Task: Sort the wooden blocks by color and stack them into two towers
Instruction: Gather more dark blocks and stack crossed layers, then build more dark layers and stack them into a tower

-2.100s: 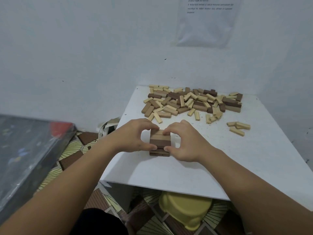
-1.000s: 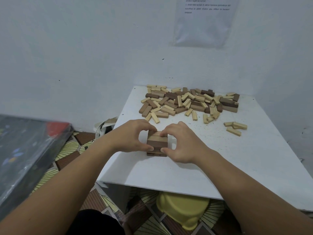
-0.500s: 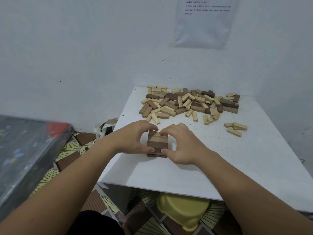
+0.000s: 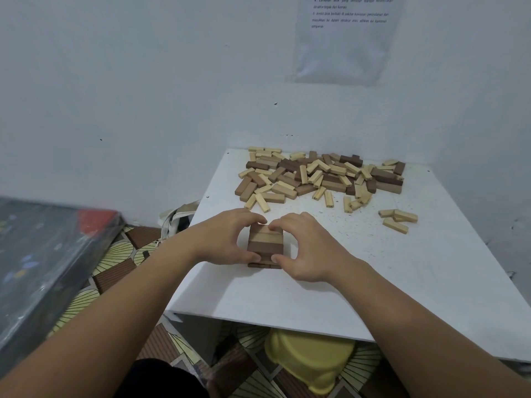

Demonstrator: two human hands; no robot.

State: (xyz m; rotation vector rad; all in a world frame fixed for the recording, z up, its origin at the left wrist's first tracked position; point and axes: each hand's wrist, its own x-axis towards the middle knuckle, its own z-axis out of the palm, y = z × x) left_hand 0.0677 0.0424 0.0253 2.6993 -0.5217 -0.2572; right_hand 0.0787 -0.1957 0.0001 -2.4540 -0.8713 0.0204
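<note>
A short stack of brown wooden blocks (image 4: 265, 245) stands near the front middle of the white table (image 4: 388, 271). My left hand (image 4: 227, 239) cups its left side, thumb at the front and fingers curled over the back. My right hand (image 4: 307, 248) cups the right side in the same way. A large loose pile of light and dark blocks (image 4: 319, 176) lies at the back of the table. Three light blocks (image 4: 398, 219) lie apart at the right.
The table sits in a corner of white walls, with a paper sheet (image 4: 347, 38) taped above. A dark board (image 4: 43, 259) leans at the left. A yellow tub (image 4: 310, 360) sits under the table's front edge, over a patterned floor (image 4: 115, 268).
Both hands stay wrapped around the brown stack. They shift only slightly while squaring it.
</note>
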